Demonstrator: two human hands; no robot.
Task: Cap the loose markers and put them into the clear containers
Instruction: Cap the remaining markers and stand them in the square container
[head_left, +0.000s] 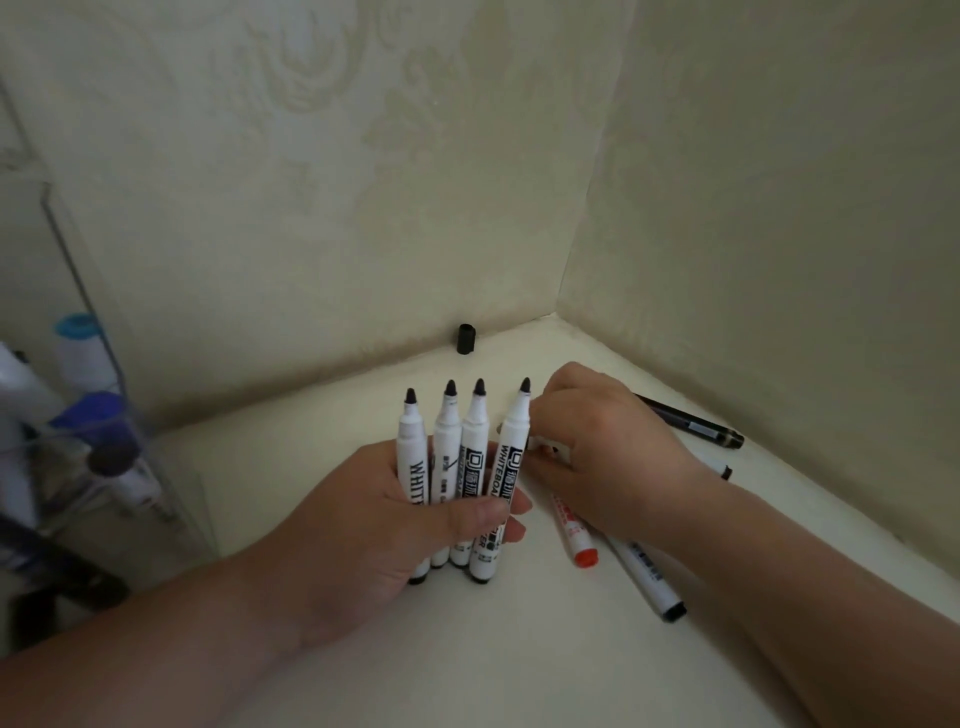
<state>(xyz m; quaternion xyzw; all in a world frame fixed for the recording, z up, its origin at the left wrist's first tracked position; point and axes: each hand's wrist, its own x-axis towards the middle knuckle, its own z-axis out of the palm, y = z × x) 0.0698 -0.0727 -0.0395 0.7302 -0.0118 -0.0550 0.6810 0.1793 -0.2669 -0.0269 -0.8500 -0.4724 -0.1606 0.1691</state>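
Head view: our left hand (384, 519) fists four uncapped markers (457, 467).
Light, stiff, slick barrels; we'd grip mid-barrel, clear of inky tips. Right hand (597, 447) fingers' closure: cannot tell.

The four markers (457, 467) in my left hand (363, 525) have smooth white plastic barrels with a slight sheen and black print; their bare black tips look matt and felt-like. The red-ended marker (574, 535) under my right hand (602, 447) is the same smooth white plastic. The black pen (691, 423) beyond it is darker plastic, faintly glossy. The loose cap (467, 339) by the wall is black plastic, dull with a soft highlight. The container (104, 374) on my left is clear, hard, glossy plastic with bright edges. The tabletop (467, 649) looks smooth, cream and matt. The walls (311, 182) carry pale wallpaper with a raised, embossed pattern, matt.
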